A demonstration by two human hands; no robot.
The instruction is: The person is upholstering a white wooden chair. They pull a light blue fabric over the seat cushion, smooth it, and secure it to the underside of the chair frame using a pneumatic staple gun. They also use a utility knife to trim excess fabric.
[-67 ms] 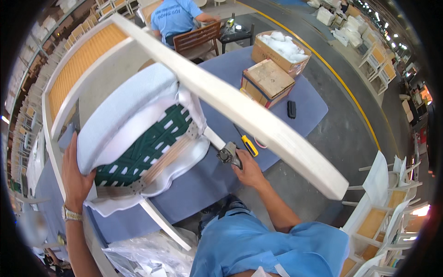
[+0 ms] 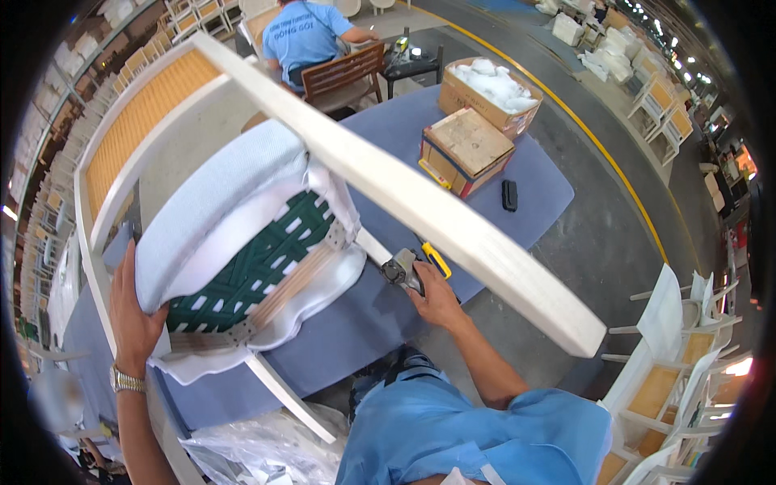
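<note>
A white wooden chair lies tipped on the table, its underside towards me. Its light-grey padded seat (image 2: 218,182) shows green webbing (image 2: 250,279) below. My left hand (image 2: 133,311) grips the edge of the seat at the left, thumb near the webbing, a metal-banded watch (image 2: 127,380) on the wrist. In my right hand (image 2: 436,299) is a grey metal hand-held tool with a round head (image 2: 398,269), close to the end of a white chair leg (image 2: 373,247); whether they touch I cannot tell. A yellow-handled screwdriver (image 2: 436,260) lies just beyond it.
A long white chair leg (image 2: 453,218) sticks out towards the right. Beyond it stand a closed cardboard box (image 2: 467,145), an open box of white padding (image 2: 493,89) and a black object (image 2: 509,196) on the blue-covered table (image 2: 550,182). A seated person (image 2: 303,36) works at the back.
The chair has tilted a little, its long leg shifting slightly down and left. Both hands keep almost the same places and holds.
</note>
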